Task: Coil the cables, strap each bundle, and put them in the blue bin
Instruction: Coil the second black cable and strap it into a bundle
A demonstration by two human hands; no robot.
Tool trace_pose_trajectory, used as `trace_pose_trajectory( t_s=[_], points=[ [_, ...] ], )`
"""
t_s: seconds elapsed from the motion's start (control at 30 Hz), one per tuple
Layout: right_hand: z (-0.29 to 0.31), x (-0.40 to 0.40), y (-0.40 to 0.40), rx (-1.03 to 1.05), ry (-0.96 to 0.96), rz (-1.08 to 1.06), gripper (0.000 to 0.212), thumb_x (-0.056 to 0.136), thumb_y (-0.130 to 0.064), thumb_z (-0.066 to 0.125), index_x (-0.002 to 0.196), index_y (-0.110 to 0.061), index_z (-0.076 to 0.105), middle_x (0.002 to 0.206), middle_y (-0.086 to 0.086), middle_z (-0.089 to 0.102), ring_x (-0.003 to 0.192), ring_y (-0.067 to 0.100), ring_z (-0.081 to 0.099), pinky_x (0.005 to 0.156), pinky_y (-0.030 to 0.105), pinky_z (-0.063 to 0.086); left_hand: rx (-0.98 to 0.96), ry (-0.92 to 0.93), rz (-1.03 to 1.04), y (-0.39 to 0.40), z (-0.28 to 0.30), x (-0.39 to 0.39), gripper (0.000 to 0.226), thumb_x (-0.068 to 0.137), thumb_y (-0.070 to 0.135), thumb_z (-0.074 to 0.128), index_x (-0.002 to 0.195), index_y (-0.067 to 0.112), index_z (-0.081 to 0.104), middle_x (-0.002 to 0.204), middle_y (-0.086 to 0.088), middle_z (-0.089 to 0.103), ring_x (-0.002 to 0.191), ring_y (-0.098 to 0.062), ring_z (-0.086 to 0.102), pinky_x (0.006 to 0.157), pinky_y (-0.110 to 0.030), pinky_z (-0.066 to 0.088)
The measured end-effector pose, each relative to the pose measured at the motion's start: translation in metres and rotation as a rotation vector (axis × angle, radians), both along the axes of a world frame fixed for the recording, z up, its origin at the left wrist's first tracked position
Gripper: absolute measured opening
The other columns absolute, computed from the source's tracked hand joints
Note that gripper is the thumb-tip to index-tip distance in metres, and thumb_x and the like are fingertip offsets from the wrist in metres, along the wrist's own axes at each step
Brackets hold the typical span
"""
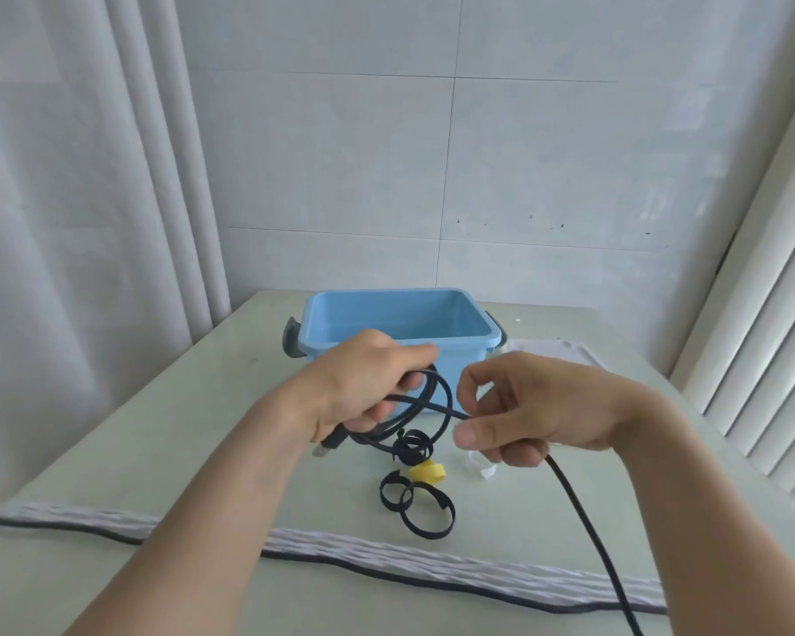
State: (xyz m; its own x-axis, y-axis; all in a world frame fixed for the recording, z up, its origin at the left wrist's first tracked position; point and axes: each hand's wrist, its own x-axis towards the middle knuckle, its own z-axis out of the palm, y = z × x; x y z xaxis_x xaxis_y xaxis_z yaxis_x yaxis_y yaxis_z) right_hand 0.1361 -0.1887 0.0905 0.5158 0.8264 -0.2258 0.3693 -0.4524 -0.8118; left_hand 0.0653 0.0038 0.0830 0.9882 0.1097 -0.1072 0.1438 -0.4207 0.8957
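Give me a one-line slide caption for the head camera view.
Left hand holds black cable loops while right hand feeds more, before an empty blue bin.

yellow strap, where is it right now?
Head view: the yellow strap lies on the table, centre, just in front of the hands, between two black strap loops and a small rolled black strap.

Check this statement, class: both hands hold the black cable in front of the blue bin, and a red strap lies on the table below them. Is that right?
Not quite. The strap is yellow, not red, as the head view shows. The rest holds: the left hand and right hand hold the black cable in front of the blue bin, and the strap lies on the table below them.
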Motion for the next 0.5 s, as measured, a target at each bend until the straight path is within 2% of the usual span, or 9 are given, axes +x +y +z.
trace_pose_trajectory(
  t_s=[0.13, 0.23, 0.33, 0.43, 0.5],
  points=[
    [-0.011, 0.019, -0.013, 0.115, 0.261, 0.081, 0.011, 0.084, -0.015, 0.069, 0.087, -0.008, 0.061, 0.062, 0.007, 0.056, 0.044, 0.013, 0.039, 0.046, 0.018, 0.033, -0.042, -0.049, 0.043, 0.004, 0.001, 0.002, 0.042, 0.099, 0.039, 0.054, 0.065, 0.016, 0.041, 0.046, 0.009, 0.028, 0.038, -0.010, 0.020, 0.040, -0.018, 0.013],
    [-0.013, 0.023, -0.020, -0.006, 0.285, 0.094, 0.018, 0.091, -0.025, 0.066, 0.084, -0.008, 0.066, 0.053, 0.004, 0.054, 0.036, 0.010, 0.038, 0.041, 0.018, 0.031, -0.057, -0.102, 0.074, 0.007, -0.001, 0.005, 0.042, 0.099, 0.038, 0.055, 0.066, 0.016, 0.042, 0.052, 0.007, 0.025, 0.040, -0.012, 0.019, 0.041, -0.019, 0.013],
    [-0.009, 0.021, -0.015, 0.009, 0.098, -0.086, 0.034, 0.091, -0.041, 0.062, 0.080, -0.010, 0.070, 0.048, 0.001, 0.047, 0.037, 0.012, 0.030, 0.040, 0.018, 0.028, -0.044, -0.121, 0.028, 0.009, -0.003, 0.005, 0.042, 0.098, 0.042, 0.054, 0.072, 0.011, 0.044, 0.055, -0.001, 0.022, 0.042, -0.015, 0.014, 0.042, -0.021, 0.012],
    [-0.005, 0.018, -0.002, 0.230, -0.255, -0.314, 0.029, 0.093, -0.037, 0.065, 0.083, -0.011, 0.074, 0.046, -0.006, 0.045, 0.040, 0.011, 0.031, 0.043, 0.016, 0.029, -0.076, -0.024, -0.115, 0.008, -0.003, 0.002, 0.046, 0.098, 0.051, 0.048, 0.081, 0.009, 0.048, 0.055, -0.002, 0.020, 0.040, -0.013, 0.012, 0.043, -0.025, 0.011],
    [-0.005, 0.017, 0.005, 0.342, -0.423, -0.380, 0.025, 0.093, -0.035, 0.068, 0.081, -0.014, 0.074, 0.046, -0.010, 0.048, 0.041, 0.007, 0.035, 0.046, 0.016, 0.032, -0.097, 0.050, -0.187, 0.006, -0.003, 0.000, 0.049, 0.097, 0.055, 0.044, 0.077, 0.011, 0.045, 0.055, -0.001, 0.020, 0.041, -0.012, 0.012, 0.043, -0.025, 0.011]
  ],
)
